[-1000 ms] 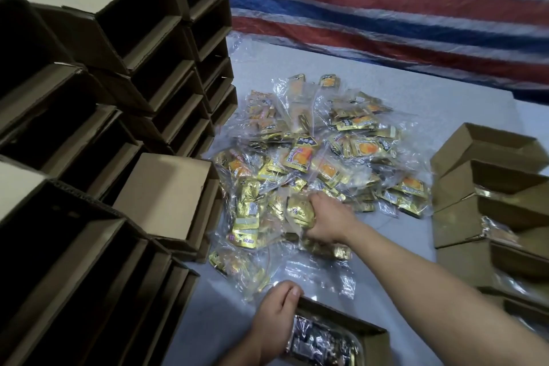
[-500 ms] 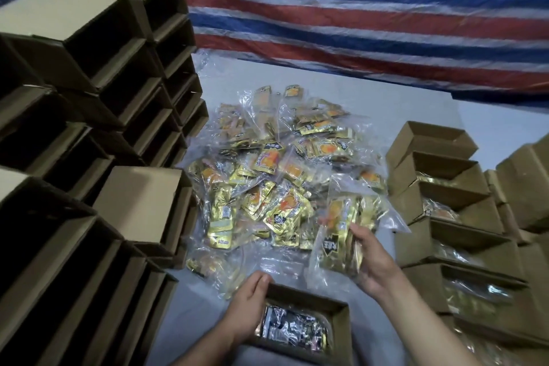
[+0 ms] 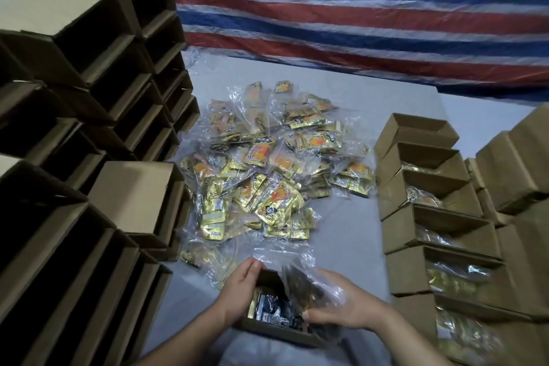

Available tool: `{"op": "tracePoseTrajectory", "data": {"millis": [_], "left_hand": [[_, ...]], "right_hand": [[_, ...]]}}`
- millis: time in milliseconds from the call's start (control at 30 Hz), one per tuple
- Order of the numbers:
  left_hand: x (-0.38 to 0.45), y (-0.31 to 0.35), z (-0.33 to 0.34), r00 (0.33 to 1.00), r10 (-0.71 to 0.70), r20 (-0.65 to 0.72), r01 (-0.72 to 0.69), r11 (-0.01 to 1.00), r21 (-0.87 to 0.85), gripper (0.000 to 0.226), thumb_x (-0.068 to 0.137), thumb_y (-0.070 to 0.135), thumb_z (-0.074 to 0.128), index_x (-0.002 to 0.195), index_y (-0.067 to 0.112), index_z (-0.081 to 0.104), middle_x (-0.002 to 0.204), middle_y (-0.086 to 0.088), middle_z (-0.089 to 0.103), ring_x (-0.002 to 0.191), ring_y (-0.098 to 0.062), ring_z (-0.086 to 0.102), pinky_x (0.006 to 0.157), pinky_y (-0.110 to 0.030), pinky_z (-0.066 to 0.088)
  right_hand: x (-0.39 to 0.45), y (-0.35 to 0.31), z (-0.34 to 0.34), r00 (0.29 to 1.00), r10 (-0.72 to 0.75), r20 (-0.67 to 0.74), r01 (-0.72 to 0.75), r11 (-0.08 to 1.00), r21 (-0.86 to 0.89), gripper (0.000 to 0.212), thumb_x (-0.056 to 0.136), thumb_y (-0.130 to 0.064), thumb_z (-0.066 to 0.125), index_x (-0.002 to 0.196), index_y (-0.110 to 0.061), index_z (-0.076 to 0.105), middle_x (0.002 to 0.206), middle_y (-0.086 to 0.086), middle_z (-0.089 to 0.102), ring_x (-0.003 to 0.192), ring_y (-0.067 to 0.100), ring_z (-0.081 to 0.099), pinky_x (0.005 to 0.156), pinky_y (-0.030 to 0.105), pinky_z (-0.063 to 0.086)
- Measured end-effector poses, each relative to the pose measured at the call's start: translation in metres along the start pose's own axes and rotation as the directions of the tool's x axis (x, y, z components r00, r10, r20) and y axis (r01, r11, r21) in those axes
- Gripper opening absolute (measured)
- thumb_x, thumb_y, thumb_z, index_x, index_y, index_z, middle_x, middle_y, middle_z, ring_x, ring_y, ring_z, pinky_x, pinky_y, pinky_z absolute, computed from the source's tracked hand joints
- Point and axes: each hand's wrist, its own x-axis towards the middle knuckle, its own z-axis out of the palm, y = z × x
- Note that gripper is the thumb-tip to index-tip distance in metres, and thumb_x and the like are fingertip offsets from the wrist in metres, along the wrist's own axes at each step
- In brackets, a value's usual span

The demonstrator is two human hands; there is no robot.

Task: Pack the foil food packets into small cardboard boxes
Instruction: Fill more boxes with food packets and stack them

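The left hand (image 3: 242,288) grips the near-left wall of a small open box (image 3: 267,327) on the grey desk (image 3: 350,229), fingers curled over the rim, most likely to keep the light cardboard from sliding while it is filled. The right hand (image 3: 347,306) holds a clear bag of foil packets (image 3: 306,285) over the box's right side, thumb and fingers closed on it, tipping it down into the opening where dark packets already lie. The loose heap of packets (image 3: 267,175) sits just beyond the box, within easy reach; empty boxes (image 3: 98,116) are stacked on their sides to the left, and filled boxes (image 3: 436,235) stand in a row to the right, so supply and finished work stay apart. Half a second ago the right hand held this bag upright above the desk, beside the box; a second ago it was reaching into the heap. The left hand has stayed on the box throughout.
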Motion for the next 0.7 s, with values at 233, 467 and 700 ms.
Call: {"op": "tracePoseTrajectory", "data": {"millis": [233,467,700], "left_hand": [[0.004,0.003,0.0,0.996,-0.045,0.075,0.059,0.978,-0.198,0.028,0.104,0.023,0.043,0.098,0.002,0.06,0.085,-0.005,0.068,0.087,-0.019,0.063,0.084,-0.033,0.047],[0.0,0.005,0.003,0.995,-0.077,0.061,0.089,0.97,-0.225,0.028,0.104,0.026,0.042,0.09,0.014,0.063,0.083,-0.003,0.066,0.084,-0.016,0.062,0.085,-0.035,0.047],[0.004,0.001,0.001,0.99,-0.103,0.096,0.127,0.95,-0.285,0.028,0.102,0.028,0.047,0.085,0.018,0.067,0.085,-0.008,0.065,0.089,-0.024,0.06,0.086,-0.039,0.045]], "right_hand": [[0.018,-0.01,0.01,0.992,0.0,0.123,0.051,0.913,-0.404,0.056,0.085,-0.035,0.069,0.138,-0.032,0.05,0.122,-0.01,0.063,0.109,0.012,0.06,0.091,0.018,0.048],[0.028,0.002,0.023,0.987,0.036,0.156,0.03,0.916,-0.399,0.046,0.088,-0.053,0.063,0.13,-0.044,0.049,0.126,-0.021,0.061,0.113,0.0,0.059,0.101,0.03,0.048],[0.039,-0.003,0.021,0.965,0.047,0.257,0.08,0.883,-0.462,0.037,0.092,-0.047,0.064,0.121,-0.026,0.052,0.119,-0.003,0.063,0.104,0.017,0.06,0.091,0.036,0.05]]}}
